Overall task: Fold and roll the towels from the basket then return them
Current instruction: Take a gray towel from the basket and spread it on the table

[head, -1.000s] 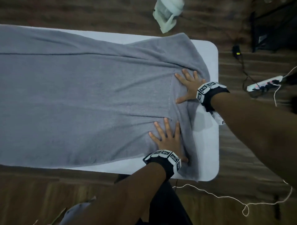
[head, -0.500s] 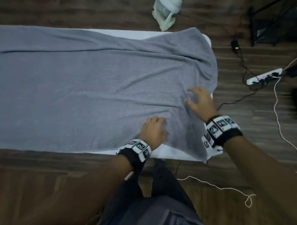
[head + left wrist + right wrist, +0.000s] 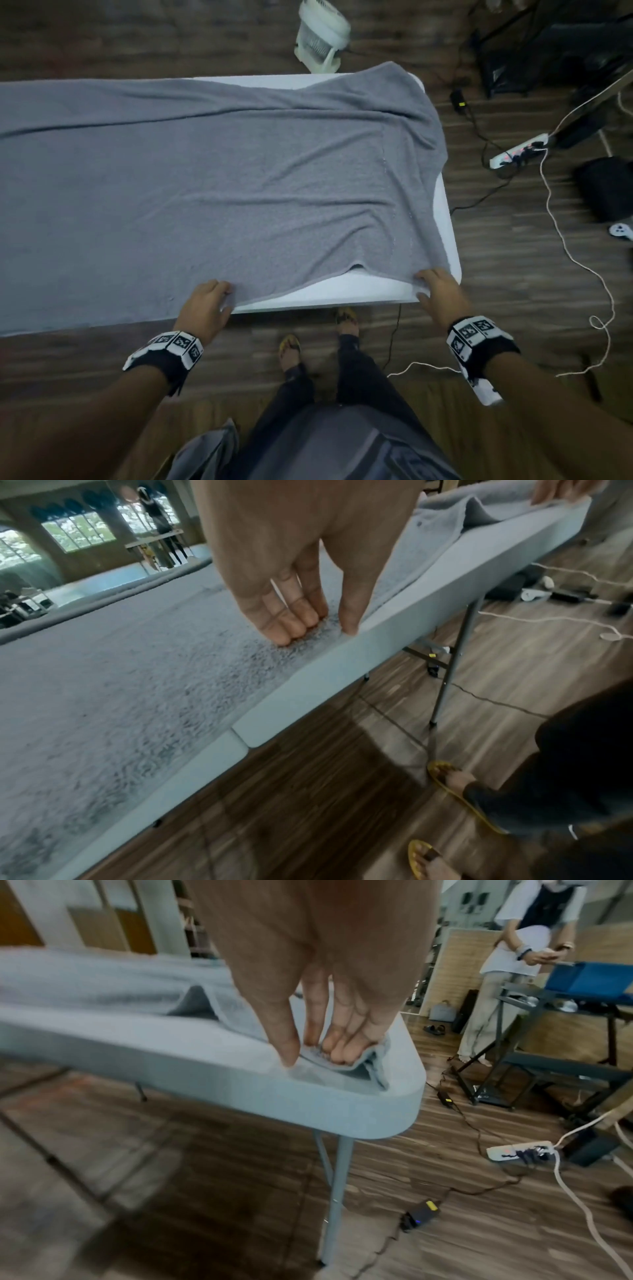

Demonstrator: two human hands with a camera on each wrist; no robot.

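- The left hand (image 3: pixel 205 308) pinches the near edge of the grey towel (image 3: pixel 212 178), thumb against fingertips (image 3: pixel 291 631), so its grip is grasping the towel at the worktop's front rim.
- The right hand (image 3: pixel 442 291) pinches the towel's near right corner between thumb and fingers (image 3: pixel 337 1047), that corner raised a little off the white worktop (image 3: pixel 346 293).
- The towel lies spread lengthwise over the worktop, wrinkled, its right end bunched toward the far right corner.
- Feet in yellow sandals (image 3: pixel 291 346) stand on the wood floor (image 3: pixel 513 274) below the near edge.
- Farther off, a white fan (image 3: pixel 322 37) sits on the floor beyond the worktop, and a power strip (image 3: pixel 517 154) lies to the right.
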